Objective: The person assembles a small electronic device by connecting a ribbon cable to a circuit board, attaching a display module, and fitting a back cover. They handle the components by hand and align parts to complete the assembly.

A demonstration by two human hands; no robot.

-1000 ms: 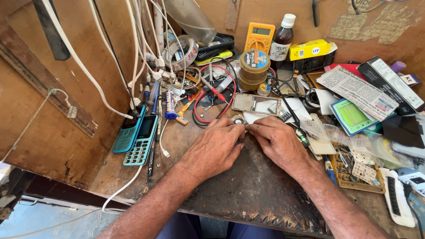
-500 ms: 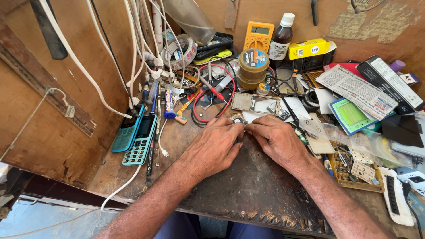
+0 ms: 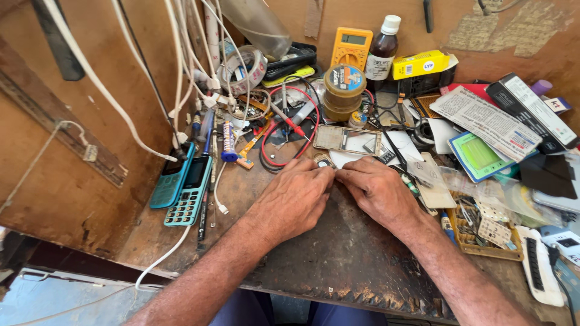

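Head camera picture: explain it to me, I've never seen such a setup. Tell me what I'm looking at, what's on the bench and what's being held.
The camera is worn on a person's head and looks down at their own two bare hands; there is no machine. The left hand and right hand meet fingertip to fingertip on a worn, dark workbench, pinching something too small to identify. Just beyond them lies a phone frame. To the left lie two teal keypad phones; behind are a yellow multimeter, a dark bottle with a white cap, a roll of tape, red and black probe leads and white cables. Papers and small parts crowd the right side.
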